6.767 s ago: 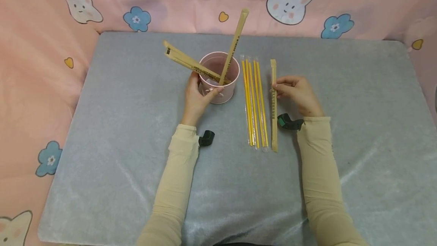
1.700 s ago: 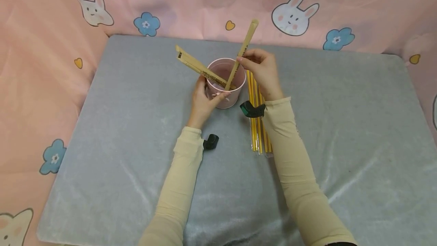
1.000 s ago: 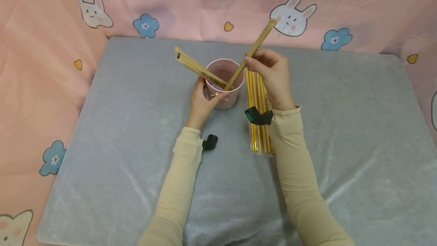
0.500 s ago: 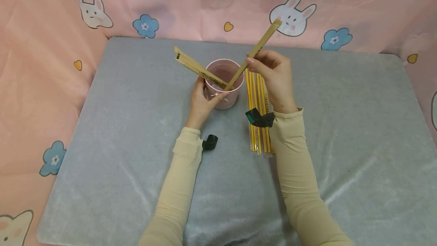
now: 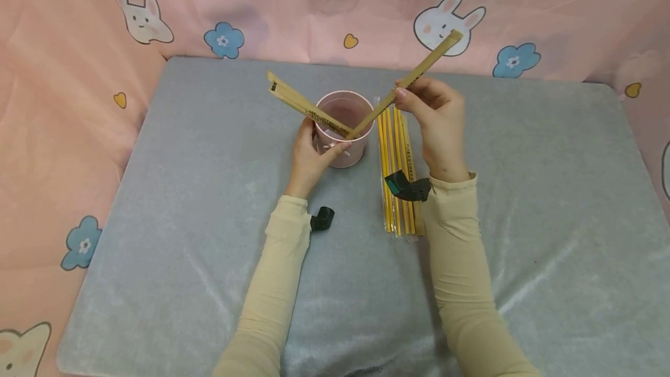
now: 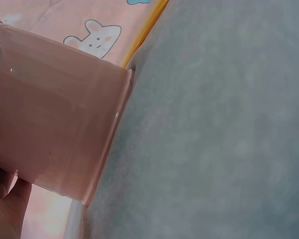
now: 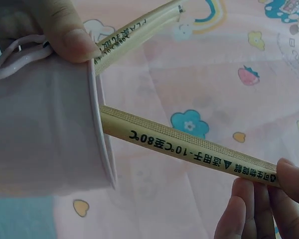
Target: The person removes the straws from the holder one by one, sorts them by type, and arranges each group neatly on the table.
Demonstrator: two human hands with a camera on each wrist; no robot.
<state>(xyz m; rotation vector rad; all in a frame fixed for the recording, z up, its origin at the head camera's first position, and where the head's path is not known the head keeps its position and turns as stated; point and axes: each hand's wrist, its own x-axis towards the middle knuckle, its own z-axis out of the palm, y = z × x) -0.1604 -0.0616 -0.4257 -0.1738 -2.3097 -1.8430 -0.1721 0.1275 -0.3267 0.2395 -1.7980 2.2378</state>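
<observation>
In the head view my left hand (image 5: 306, 162) holds a small pink bucket (image 5: 349, 157) on the table, thumb near its rim. My right hand (image 5: 442, 124) pinches a straw in a brown paper wrapper (image 5: 431, 58); its lower end is inside the bucket and it leans right. Other brown-wrapped straws (image 5: 293, 98) lean out of the bucket to the left. The right wrist view shows printed lettering on the pinched straw (image 7: 189, 147) between thumb and fingers. From the left wrist, the bucket's side (image 6: 55, 109) shows, with fingers at its lower left.
Right of the bucket, several yellow straws (image 5: 388, 179) in clear wrappers lie side by side. A brown-wrapped straw (image 5: 410, 156) lies along their right side, partly behind the right wrist camera (image 5: 408, 186). Grey cloth covers the table (image 5: 199, 191); a pink curtain (image 5: 293, 10) hangs behind.
The right hand has left the brown-wrapped straw on the table and taken hold of one in the bucket. It has since moved right, tilting that straw further. The left hand stays on the bucket.
</observation>
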